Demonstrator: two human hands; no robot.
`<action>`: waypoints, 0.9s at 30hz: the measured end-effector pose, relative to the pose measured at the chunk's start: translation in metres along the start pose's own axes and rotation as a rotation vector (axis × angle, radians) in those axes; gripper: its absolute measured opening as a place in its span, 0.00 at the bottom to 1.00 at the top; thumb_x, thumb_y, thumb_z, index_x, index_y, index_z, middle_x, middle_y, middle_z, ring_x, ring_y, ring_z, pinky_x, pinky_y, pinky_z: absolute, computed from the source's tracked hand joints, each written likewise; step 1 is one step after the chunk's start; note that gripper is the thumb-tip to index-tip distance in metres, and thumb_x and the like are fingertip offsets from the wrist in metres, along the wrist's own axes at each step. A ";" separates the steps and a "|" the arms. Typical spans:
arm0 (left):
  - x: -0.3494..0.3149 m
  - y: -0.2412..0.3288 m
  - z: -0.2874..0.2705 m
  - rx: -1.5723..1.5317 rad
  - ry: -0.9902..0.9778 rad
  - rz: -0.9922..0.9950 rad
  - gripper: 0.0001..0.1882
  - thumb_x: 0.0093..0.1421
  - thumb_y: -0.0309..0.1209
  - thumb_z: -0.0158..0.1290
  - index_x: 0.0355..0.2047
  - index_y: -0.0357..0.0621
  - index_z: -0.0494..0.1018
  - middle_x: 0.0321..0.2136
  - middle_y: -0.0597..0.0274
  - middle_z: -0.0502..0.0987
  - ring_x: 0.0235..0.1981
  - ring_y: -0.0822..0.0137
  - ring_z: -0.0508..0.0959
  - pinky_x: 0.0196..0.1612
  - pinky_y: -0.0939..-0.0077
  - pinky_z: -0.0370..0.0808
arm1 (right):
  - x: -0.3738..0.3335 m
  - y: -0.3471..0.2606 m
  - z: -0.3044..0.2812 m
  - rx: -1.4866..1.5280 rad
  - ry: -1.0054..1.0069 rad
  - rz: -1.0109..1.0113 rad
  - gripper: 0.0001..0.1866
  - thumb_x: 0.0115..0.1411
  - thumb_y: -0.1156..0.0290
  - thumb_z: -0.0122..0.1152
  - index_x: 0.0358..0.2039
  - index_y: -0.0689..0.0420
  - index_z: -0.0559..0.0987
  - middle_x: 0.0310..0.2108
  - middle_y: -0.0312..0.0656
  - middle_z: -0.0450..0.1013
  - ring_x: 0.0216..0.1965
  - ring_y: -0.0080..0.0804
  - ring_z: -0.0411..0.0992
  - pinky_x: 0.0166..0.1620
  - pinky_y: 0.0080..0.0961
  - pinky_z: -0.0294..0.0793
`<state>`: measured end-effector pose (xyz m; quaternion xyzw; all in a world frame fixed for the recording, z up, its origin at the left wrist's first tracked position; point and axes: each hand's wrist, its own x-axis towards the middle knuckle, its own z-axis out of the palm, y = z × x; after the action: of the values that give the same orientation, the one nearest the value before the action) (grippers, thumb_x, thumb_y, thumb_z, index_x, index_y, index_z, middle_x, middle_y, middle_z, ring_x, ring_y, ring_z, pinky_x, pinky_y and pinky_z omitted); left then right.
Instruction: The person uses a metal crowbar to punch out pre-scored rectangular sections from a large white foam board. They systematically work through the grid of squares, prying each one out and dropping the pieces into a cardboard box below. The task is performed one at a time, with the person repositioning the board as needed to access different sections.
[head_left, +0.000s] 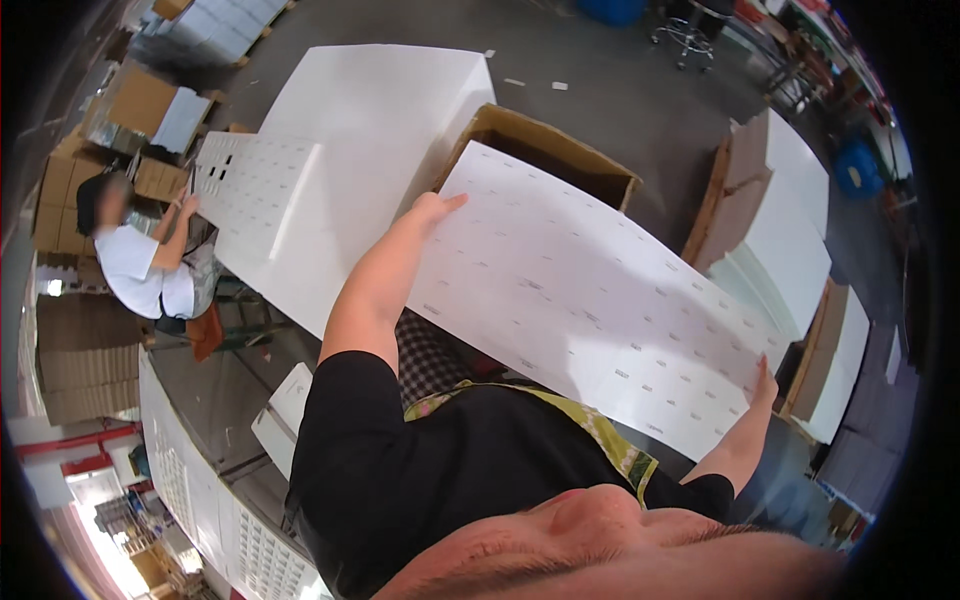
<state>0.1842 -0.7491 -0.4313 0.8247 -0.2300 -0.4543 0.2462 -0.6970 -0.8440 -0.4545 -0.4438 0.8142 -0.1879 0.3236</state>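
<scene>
A long white sheet [570, 290] with rows of small dark printed marks spans the space in front of my body. My left hand [440, 207] grips its far left corner, thumb showing on the top face. At the opposite end, my right hand [763, 385] is closed on the right edge, with the fingers partly hidden. Beyond the sheet, and partly covered by it, stands an open brown cardboard box [560, 150]. The sheet's left end is close to a large white table [370, 110].
Across the table on the left, a seated person [140, 260] handles a white board with cut-outs [255, 185]. Stacks of large white sheets [785, 210] stand on the right. Brown cardboard piles [85, 350] line the left side. A wheeled stool [690, 35] is at the back.
</scene>
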 end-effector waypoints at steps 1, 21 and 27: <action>-0.011 0.011 -0.007 -0.020 -0.006 -0.010 0.37 0.51 0.52 0.60 0.43 0.23 0.71 0.40 0.43 0.76 0.40 0.53 0.78 0.43 0.62 0.74 | 0.000 -0.002 0.003 0.035 -0.039 0.005 0.39 0.53 0.35 0.53 0.44 0.62 0.79 0.41 0.46 0.75 0.44 0.33 0.72 0.48 0.28 0.67; 0.034 -0.010 -0.056 0.419 0.177 0.196 0.38 0.52 0.57 0.56 0.46 0.30 0.68 0.42 0.42 0.75 0.45 0.51 0.76 0.48 0.63 0.72 | -0.017 0.004 0.094 0.533 -0.187 0.364 0.37 0.53 0.43 0.61 0.49 0.65 0.72 0.46 0.44 0.72 0.46 0.35 0.71 0.46 0.29 0.72; 0.036 -0.013 -0.052 0.608 0.279 0.256 0.43 0.50 0.63 0.52 0.46 0.30 0.66 0.43 0.37 0.73 0.47 0.44 0.73 0.50 0.58 0.70 | -0.015 0.017 0.108 0.523 -0.246 0.351 0.35 0.54 0.45 0.62 0.48 0.65 0.72 0.44 0.43 0.72 0.43 0.34 0.72 0.40 0.30 0.72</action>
<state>0.2483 -0.7508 -0.4380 0.8788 -0.4204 -0.2136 0.0735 -0.6263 -0.8237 -0.5370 -0.2179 0.7572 -0.2770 0.5499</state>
